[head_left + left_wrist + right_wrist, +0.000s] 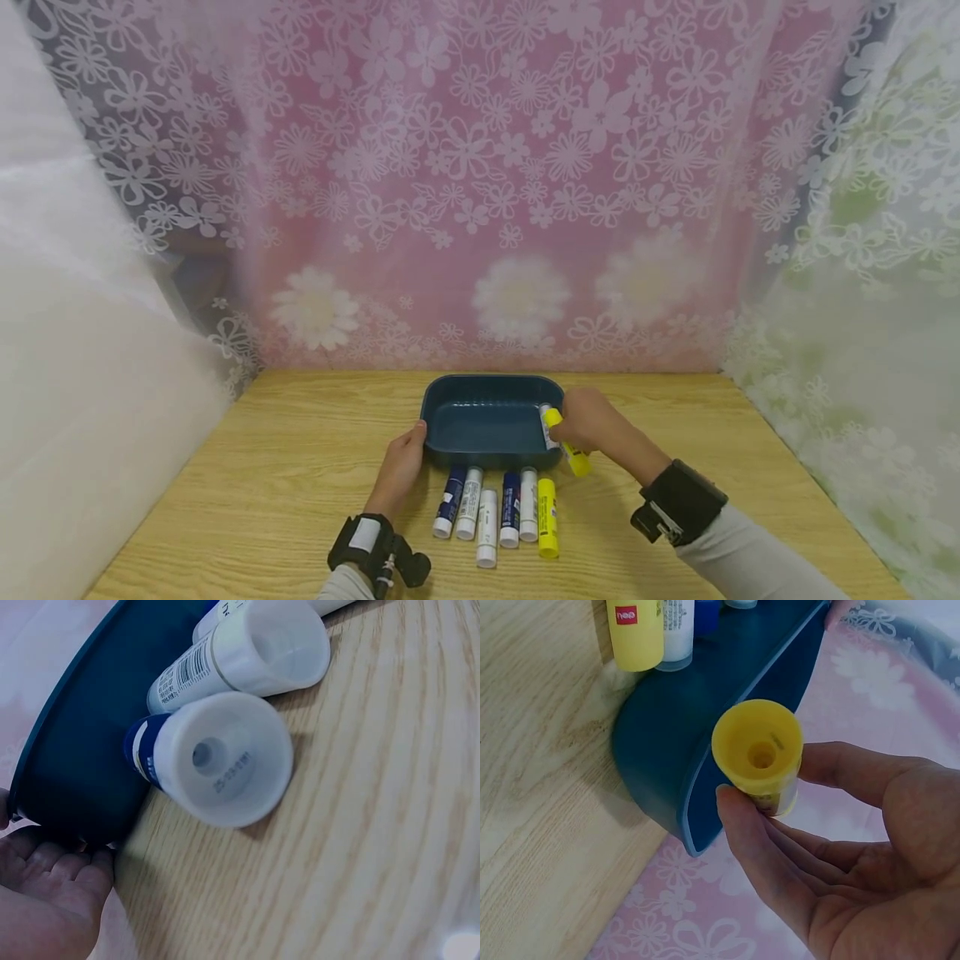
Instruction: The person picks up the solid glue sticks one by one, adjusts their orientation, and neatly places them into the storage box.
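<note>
Six tubes (487,529) lie before a blue tray (480,423) holding one white tube (547,430).

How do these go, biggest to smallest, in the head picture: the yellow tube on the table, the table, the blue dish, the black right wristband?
1. Table
2. Blue dish
3. Black wristband
4. Yellow tube on the table

The wristband seems nearer the camera than the tube, so it may look extra big.
</note>
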Action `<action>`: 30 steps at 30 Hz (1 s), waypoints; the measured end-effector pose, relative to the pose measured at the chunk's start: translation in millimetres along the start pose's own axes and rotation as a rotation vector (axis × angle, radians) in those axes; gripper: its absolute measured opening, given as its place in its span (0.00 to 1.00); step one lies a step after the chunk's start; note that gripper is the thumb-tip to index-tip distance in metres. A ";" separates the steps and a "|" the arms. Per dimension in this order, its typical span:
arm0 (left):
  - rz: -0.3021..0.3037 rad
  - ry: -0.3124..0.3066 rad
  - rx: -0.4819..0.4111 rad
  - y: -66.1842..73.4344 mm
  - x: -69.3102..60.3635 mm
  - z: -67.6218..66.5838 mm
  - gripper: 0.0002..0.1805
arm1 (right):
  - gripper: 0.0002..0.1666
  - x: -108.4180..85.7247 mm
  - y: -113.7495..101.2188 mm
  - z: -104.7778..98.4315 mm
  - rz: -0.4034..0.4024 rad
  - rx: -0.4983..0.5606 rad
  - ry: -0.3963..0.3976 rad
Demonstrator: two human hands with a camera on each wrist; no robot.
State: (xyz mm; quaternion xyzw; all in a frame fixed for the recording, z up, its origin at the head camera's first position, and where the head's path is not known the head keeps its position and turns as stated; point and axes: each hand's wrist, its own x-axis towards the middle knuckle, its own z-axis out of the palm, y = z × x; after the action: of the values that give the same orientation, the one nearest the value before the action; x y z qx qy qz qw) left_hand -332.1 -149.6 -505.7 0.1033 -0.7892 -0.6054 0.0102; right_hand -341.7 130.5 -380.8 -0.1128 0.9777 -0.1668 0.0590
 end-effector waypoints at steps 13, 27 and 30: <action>-0.003 0.012 -0.008 1.1 -1.5 0.2 0.38 | 0.16 24.7 1.3 -3.1 0.045 0.000 -0.023; 0.008 0.019 -0.008 0.9 0.0 -0.1 0.37 | 0.16 48.2 -5.5 -9.5 0.083 0.029 -0.048; 0.021 0.015 -0.014 0.9 0.5 0.5 0.37 | 0.12 50.8 -5.0 -10.2 0.077 0.024 -0.054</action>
State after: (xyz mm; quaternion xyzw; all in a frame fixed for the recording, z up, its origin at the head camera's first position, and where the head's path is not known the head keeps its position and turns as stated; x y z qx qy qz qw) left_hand -332.8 -149.0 -505.0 0.0993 -0.7857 -0.6101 0.0232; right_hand -391.3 116.8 -373.5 -0.0789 0.9774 -0.1728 0.0930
